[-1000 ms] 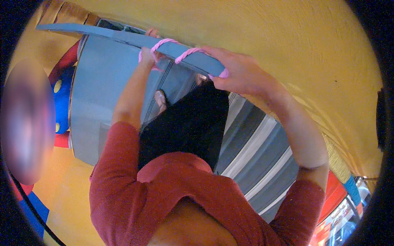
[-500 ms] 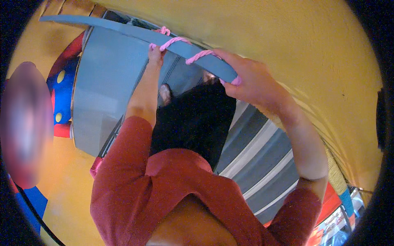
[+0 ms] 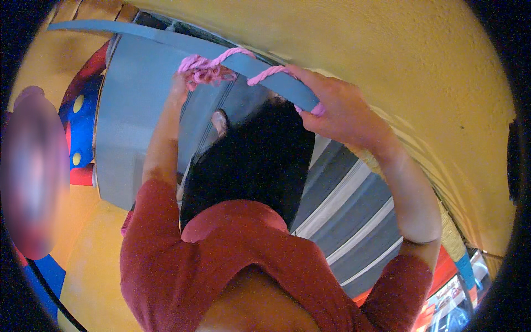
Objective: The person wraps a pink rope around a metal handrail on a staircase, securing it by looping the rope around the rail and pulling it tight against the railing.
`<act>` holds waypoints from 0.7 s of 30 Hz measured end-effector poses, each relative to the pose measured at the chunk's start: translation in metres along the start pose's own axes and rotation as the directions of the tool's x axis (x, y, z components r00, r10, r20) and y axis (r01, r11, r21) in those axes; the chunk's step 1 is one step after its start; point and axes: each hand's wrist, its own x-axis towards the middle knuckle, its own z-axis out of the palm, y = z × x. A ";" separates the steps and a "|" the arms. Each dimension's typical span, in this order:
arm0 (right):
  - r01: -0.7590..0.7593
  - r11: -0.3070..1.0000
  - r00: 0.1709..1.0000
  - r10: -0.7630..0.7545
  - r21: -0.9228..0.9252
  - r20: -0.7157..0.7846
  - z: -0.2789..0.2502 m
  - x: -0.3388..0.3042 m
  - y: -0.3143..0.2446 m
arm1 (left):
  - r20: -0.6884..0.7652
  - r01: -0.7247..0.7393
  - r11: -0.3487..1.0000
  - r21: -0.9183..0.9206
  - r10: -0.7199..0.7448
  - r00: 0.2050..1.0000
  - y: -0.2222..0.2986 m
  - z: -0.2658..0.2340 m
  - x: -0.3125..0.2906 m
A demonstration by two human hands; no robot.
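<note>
Rope (image 3: 213, 65) wraps bar (image 3: 166, 40) between both hands.

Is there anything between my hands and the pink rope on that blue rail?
Nothing visible. The right hand grips the blue rail with the pink rope running under its fingers, and the left hand is up against the bunched rope. Both hands already touch it.

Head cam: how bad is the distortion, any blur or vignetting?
Head view: strong fisheye, the blue bar bows toward the rim; black vignette fills the corners; a blurred patch at the left edge; the hands, left and right, and the pink rope are sharp, evenly lit, without glare.
</note>
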 end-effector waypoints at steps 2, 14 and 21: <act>-0.005 1.000 1.000 0.005 0.013 -0.001 0.002 -0.003 0.005 | 0.099 -0.142 0.965 -0.219 0.166 0.981 0.017 0.001 -0.023; 0.000 1.000 1.000 0.000 0.016 -0.001 0.011 -0.025 0.011 | 0.011 -0.081 0.195 -0.978 0.431 0.902 -0.064 0.102 0.017; -0.010 1.000 0.998 0.009 -0.004 -0.057 0.011 -0.019 0.014 | 0.352 0.183 0.497 -0.848 0.270 0.896 -0.006 0.206 0.015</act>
